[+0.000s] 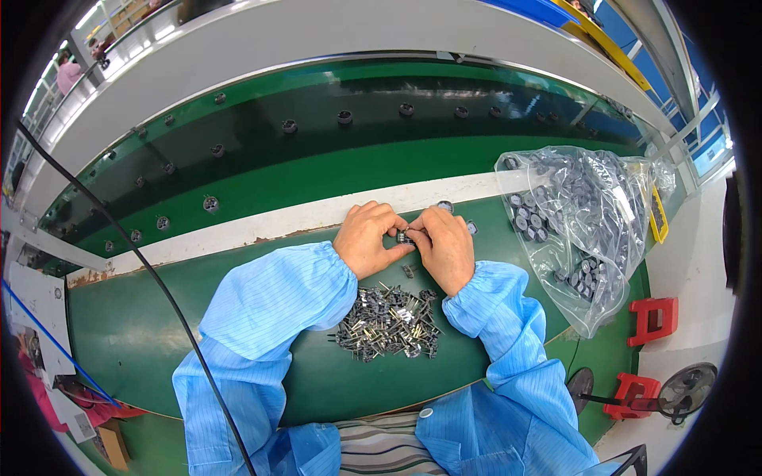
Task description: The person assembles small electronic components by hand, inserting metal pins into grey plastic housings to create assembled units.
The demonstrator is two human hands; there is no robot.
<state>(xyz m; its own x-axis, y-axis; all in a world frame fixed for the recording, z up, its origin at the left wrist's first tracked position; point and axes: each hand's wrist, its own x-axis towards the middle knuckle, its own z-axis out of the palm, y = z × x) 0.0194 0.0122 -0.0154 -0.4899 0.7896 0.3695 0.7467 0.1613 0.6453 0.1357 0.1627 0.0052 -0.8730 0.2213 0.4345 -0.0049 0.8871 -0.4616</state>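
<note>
At centre, the left hand (pixel 368 241) and right hand (pixel 447 249) are pinching a small dark part (pixel 403 237), apparently fitting it, likely needing careful alignment next.

head | worn fisheye | faces down, forward | near green worktable (pixel 143 317)

- A long table with a smooth dark-green top (pixel 143 341) stands in the middle; a worn white ledge (pixel 468 189) runs along its far side.
- Behind this ledge there is a wide green conveyor belt (pixel 357 152).
- At the right, two red plastic stools (pixel 671 317) stand near a white wall (pixel 698 274).
- The floor (pixel 151 444) is green.
- At the upper left, bright tube lamps (pixel 86 17) are shining.
</note>
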